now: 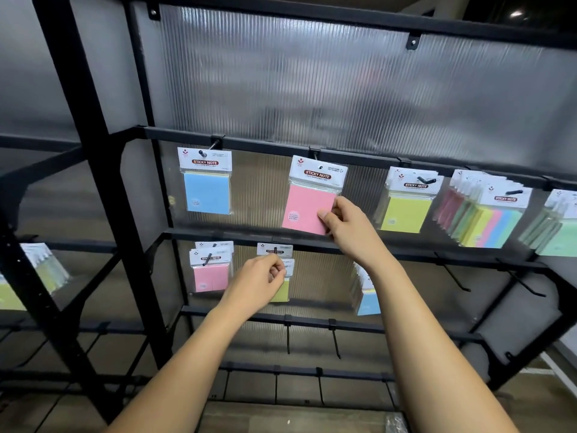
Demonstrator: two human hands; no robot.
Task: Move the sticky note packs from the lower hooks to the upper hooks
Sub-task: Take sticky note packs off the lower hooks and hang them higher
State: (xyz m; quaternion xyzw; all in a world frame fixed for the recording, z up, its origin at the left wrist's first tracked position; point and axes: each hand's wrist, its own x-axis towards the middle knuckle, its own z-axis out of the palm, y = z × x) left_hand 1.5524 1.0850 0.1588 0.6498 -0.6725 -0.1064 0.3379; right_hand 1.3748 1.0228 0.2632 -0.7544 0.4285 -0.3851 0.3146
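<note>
A pink sticky note pack (pixel 307 201) hangs on an upper hook (pixel 315 155), tilted; my right hand (pixel 345 225) pinches its lower right corner. My left hand (pixel 260 281) grips a yellow pack (pixel 282 290) on a lower hook (pixel 275 249), just below that hook's front header card. On the upper row there are also a blue pack (pixel 207 190), yellow packs (pixel 406 204) and a thick multicolour stack (pixel 487 214). The lower row holds pink packs (pixel 210 270) at left and a blue stack (pixel 367 292) partly hidden by my right forearm.
The black metal rack (pixel 103 170) has ribbed translucent panels behind it. Bare hooks (pixel 456 276) stick out at lower right and on the rows below (pixel 288 337). Green packs (pixel 559 226) hang at far right, more packs (pixel 40 267) on the left bay.
</note>
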